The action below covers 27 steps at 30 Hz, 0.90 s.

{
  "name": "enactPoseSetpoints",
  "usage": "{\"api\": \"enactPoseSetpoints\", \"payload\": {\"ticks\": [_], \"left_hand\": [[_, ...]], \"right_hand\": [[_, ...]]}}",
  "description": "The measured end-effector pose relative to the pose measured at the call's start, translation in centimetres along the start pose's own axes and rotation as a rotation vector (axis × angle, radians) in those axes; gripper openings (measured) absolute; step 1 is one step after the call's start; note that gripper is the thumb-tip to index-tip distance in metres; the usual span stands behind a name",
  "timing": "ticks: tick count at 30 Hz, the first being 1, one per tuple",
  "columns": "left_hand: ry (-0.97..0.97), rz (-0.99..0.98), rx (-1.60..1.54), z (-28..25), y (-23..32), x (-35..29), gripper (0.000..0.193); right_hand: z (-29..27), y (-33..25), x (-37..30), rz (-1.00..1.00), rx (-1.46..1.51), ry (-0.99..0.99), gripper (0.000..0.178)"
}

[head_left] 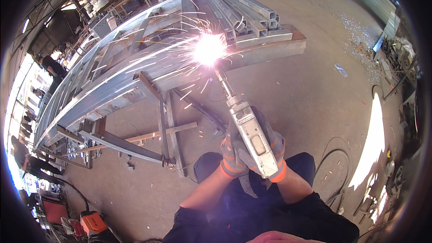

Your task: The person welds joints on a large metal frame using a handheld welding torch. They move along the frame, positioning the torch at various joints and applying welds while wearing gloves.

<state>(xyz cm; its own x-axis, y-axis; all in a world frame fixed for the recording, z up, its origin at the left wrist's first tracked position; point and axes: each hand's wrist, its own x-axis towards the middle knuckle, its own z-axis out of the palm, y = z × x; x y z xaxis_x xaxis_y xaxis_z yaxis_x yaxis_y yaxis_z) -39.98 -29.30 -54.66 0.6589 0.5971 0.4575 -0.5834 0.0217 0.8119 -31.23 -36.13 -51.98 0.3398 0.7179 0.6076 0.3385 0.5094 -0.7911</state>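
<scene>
Both my hands wear grey gloves with orange trim and are closed around a silver handheld welding torch [247, 126]. My left hand [233, 155] wraps it from the left, and my right hand [275, 144] grips its right side. The torch's thin nozzle [222, 78] points away from me, its tip lost in a white glare. Sparks fan out from there, mostly to the left, over the end of a long steel frame [101, 87] of square tubing. The glare hides the joint itself.
Several square steel tubes [243, 15] lie stacked beyond the glare, on a rusty-sided beam [270, 54]. A metal stand [162, 126] supports the frame. A cable [347, 162] curls on the floor at right. An orange-and-black case [93, 222] sits lower left; people stand at far left.
</scene>
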Motion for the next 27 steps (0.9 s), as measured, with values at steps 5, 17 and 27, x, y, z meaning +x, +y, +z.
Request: {"api": "enactPoseSetpoints", "payload": {"ticks": [5,17,27], "left_hand": [[-0.025,0.009,0.104,-0.7,-0.1,-0.3,0.061],[0.003,0.162,0.387,0.1,1.2,-0.1,0.07],[-0.044,0.295,0.648,-0.3,1.9,0.3,0.071]], "right_hand": [[0.1,0.4,-0.6,0.258,1.25,-0.067,0.057],[-0.8,-4.7,1.3,-0.078,-0.127,0.088,0.057],[-0.7,-6.6,1.7,-0.144,-0.189,0.101,0.057]]}}
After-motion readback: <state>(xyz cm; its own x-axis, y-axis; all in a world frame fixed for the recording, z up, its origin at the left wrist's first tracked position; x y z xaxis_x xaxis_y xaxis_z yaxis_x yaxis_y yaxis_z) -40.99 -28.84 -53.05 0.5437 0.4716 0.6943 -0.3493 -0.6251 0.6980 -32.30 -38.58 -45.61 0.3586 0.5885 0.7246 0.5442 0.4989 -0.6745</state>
